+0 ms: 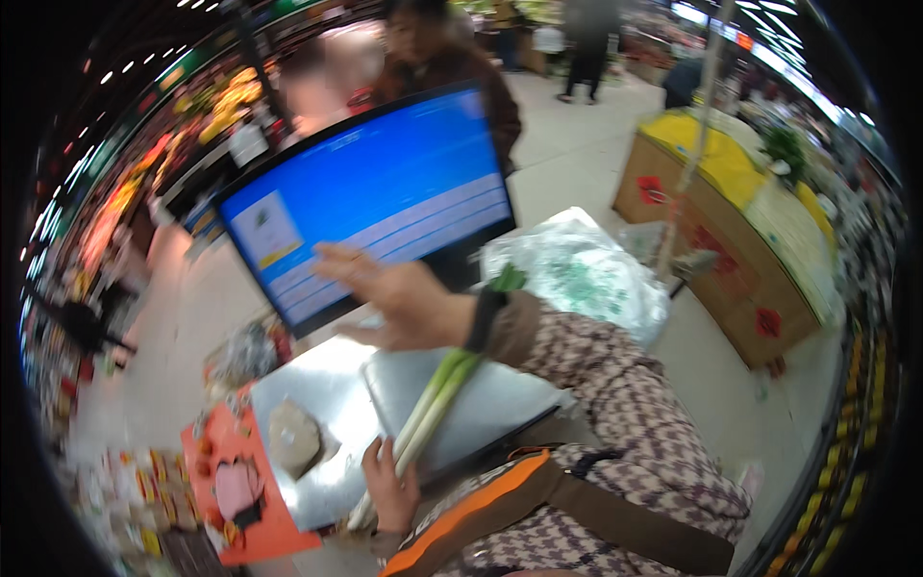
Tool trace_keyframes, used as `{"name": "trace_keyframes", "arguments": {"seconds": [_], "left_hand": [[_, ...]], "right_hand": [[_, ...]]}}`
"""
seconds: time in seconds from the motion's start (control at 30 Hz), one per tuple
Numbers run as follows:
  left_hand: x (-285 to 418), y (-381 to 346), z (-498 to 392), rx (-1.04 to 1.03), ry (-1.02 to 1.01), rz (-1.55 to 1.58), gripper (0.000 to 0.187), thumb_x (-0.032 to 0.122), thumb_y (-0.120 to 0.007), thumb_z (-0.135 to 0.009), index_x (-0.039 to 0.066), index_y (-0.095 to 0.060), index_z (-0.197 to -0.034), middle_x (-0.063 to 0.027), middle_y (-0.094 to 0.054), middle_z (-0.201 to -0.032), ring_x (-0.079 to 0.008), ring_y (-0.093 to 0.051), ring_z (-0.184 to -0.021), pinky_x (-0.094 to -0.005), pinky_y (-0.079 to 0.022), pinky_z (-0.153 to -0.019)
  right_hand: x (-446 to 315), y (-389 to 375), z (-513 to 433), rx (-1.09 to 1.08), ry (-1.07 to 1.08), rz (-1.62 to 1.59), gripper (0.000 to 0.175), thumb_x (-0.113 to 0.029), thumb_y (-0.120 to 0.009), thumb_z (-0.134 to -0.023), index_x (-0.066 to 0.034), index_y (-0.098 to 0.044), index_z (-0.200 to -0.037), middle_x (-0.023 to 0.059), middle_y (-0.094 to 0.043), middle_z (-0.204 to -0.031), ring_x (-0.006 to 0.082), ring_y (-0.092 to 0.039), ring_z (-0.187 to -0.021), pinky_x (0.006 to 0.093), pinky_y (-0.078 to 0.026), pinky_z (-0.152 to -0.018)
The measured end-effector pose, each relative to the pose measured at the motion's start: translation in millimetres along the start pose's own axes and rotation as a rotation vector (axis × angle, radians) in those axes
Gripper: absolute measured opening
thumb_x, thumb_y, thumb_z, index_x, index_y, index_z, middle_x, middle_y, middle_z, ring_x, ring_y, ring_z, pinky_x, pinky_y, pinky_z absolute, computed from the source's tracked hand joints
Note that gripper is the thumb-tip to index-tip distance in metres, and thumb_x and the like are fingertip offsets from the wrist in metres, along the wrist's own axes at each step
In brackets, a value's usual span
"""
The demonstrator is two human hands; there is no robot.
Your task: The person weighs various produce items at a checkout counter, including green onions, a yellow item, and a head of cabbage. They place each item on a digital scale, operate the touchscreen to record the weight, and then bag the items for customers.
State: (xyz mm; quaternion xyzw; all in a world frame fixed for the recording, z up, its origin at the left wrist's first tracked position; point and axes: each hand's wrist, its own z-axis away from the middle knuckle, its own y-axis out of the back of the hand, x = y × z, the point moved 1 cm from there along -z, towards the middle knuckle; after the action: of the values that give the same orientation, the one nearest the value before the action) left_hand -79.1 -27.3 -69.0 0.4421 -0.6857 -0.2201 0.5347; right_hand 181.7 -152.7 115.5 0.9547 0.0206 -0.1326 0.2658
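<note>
Several long green onion stalks lie slantwise over a metal weighing plate, their white ends toward me. My left hand is at the white ends, its fingers around them. Raised over the plate, my right hand holds nothing; its fingers are spread and blurred in front of the lower left of a blue touch screen. Whether a fingertip touches the screen I cannot tell. My right forearm hides part of the stalks; their green tops show beyond the cuff.
A pale lump rests on the metal counter, beside an orange sheet with a pink item. Clear plastic bags are piled behind the plate. A person stands behind the screen. A pole and a cardboard-sided display are at right.
</note>
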Motion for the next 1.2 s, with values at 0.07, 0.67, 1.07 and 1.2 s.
{"name": "trace_keyframes", "arguments": {"seconds": [0.07,0.67,1.07,1.2], "left_hand": [[4.1,-0.6,-7.1,0.025,-0.027,0.024,0.059,0.004,-0.071,-0.082,0.002,-0.053,-0.138,-0.0252,-0.049,-0.136,-0.0444,-0.050,-0.122,-0.0484,-0.044,-0.102],[-14.4,18.8,18.6,0.051,0.076,-0.003,0.055,0.002,-0.071,-0.082,0.001,-0.055,-0.135,-0.0259,-0.049,-0.138,-0.0447,-0.049,-0.126,-0.0487,-0.044,-0.103],[11.1,13.8,-14.7,-0.033,-0.070,-0.023,0.049,-0.001,-0.064,-0.086,0.000,-0.056,-0.135,-0.0227,-0.050,-0.138,-0.0416,-0.050,-0.126,-0.0468,-0.042,-0.105],[22.7,9.1,-19.6,-0.062,-0.093,-0.012,0.048,-0.001,-0.064,-0.086,-0.001,-0.057,-0.134,-0.0220,-0.051,-0.138,-0.0416,-0.050,-0.127,-0.0465,-0.042,-0.105]], "right_hand": [[2.6,7.7,-2.3,0.003,-0.010,0.039,0.074,-0.023,-0.081,-0.079,-0.0093,-0.047,-0.143,0.0175,-0.048,-0.149,0.0298,-0.069,-0.070,0.0348,-0.057,-0.061],[-11.9,-43.0,-18.7,0.077,0.053,-0.015,0.068,-0.027,-0.078,-0.081,-0.0074,-0.046,-0.138,0.0186,-0.054,-0.137,0.0342,-0.070,-0.086,0.0385,-0.058,-0.067],[147.1,13.9,157.1,0.460,-1.416,-0.897,0.016,-0.017,-0.065,-0.093,-0.0074,-0.069,-0.105,0.0057,-0.070,-0.089,0.0083,-0.048,-0.058,0.0243,-0.035,-0.048],[169.4,14.5,153.6,0.596,-1.478,-0.957,0.012,-0.018,-0.072,-0.089,-0.0095,-0.069,-0.098,0.0031,-0.068,-0.085,0.0114,-0.053,-0.059,0.0262,-0.038,-0.046]]}}
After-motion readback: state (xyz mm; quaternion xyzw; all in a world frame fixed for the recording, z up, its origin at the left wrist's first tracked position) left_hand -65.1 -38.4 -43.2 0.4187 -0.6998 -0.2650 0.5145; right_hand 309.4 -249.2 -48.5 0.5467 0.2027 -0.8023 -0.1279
